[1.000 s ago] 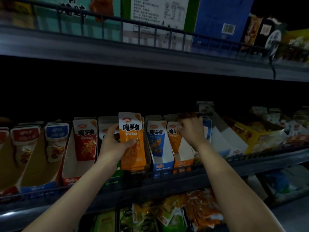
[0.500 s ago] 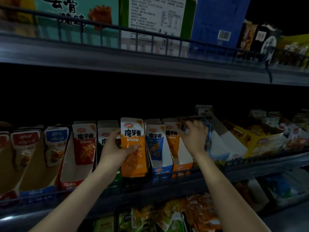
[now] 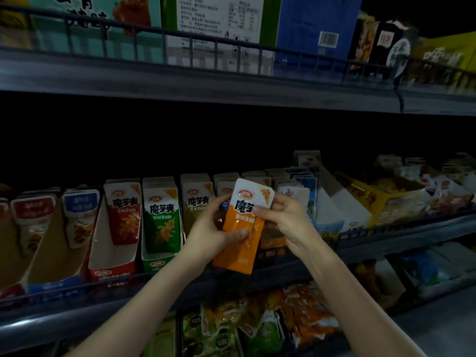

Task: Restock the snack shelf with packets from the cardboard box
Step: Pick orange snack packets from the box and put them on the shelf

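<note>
Orange packet sits at the centre of the frame, held clear of the middle shelf in front of its row of cartons, with its top leaning a little to the right. The left hand has its grip closed on the packet's lower left edge, thumb on the front. The right hand pinches the upper right part, thumb across the lettering. That makes two hands on one packet.

Just below and behind the packet an orange-fronted carton shows between the wrists, mostly hidden. To the left of the hands three packets with the same lettering stand upright and face forward: an olive packet, a green packet and a red packet. The red carton has bare floor in front of its packet, and so does the blue-fronted carton further left. A low wire rail runs along the shelf's front edge. Above the packet tops lies a wide dark gap up to the upper shelf. At the top of the frame it carries three large boxes behind its own rail: teal, white-and-green and blue. At lower centre, loose packets are heaped on the shelf below.
</note>
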`<act>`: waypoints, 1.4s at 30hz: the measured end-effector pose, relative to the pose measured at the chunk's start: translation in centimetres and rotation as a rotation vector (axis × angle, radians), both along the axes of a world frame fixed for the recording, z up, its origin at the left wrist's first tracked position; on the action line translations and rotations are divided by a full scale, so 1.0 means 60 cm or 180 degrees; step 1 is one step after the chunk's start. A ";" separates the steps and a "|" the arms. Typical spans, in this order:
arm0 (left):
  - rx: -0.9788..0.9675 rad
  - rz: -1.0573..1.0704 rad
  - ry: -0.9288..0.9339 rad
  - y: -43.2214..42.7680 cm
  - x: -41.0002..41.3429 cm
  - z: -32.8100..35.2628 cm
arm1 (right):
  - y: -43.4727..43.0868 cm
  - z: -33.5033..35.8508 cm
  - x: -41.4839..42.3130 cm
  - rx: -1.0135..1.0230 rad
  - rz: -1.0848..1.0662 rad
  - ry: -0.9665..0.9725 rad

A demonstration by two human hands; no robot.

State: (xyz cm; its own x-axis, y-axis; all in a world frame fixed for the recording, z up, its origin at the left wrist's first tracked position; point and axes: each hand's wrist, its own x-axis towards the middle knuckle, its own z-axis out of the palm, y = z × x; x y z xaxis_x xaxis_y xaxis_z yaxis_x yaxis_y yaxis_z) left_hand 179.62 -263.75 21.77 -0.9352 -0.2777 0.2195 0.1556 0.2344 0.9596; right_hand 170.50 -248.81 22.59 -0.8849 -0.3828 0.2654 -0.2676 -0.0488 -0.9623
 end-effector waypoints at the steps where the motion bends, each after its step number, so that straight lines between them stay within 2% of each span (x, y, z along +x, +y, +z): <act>1: -0.0122 0.0015 0.0025 -0.003 0.001 0.001 | 0.010 0.005 -0.005 -0.0043 -0.0107 0.0078; 3: -0.0555 0.0251 0.0114 -0.015 0.003 -0.002 | 0.036 0.020 -0.019 -0.0181 -0.0443 0.0386; 6: -0.1684 0.1037 0.0222 -0.044 0.009 -0.020 | 0.066 0.035 -0.053 -0.0219 -0.1004 0.0946; 8: -0.2317 0.1402 0.0040 -0.059 0.011 -0.036 | 0.070 0.031 -0.076 -0.0068 -0.1173 0.1205; 12: -0.2981 0.1515 -0.0224 -0.077 0.013 -0.072 | 0.051 -0.007 -0.105 0.0260 -0.1154 0.1300; 19: -0.2849 0.1495 -0.0193 -0.087 0.022 -0.097 | 0.037 -0.080 -0.121 0.1223 -0.0940 0.0867; 29: -0.2622 0.1272 -0.0633 -0.088 0.024 -0.100 | 0.043 -0.047 -0.133 0.2565 -0.1359 0.2066; 33: -0.2606 0.1269 -0.0629 -0.091 0.023 -0.103 | 0.025 -0.040 -0.153 0.2497 -0.1749 0.2159; 36: -0.2619 0.1252 -0.0621 -0.091 0.024 -0.104 | 0.010 -0.039 -0.174 0.2424 -0.1735 0.2219; 42: -0.2634 0.1271 -0.0618 -0.092 0.025 -0.103 | -0.012 -0.038 -0.196 0.3043 -0.1934 0.2985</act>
State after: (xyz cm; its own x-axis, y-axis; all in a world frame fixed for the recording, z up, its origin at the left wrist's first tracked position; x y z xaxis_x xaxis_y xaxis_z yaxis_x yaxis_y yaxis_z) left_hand 181.11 -269.26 15.60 -0.8454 -0.4113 0.3408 -0.2288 0.8554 0.4646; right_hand 158.75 -249.55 20.34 -0.6210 -0.3794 0.6859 -0.5448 0.8381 -0.0297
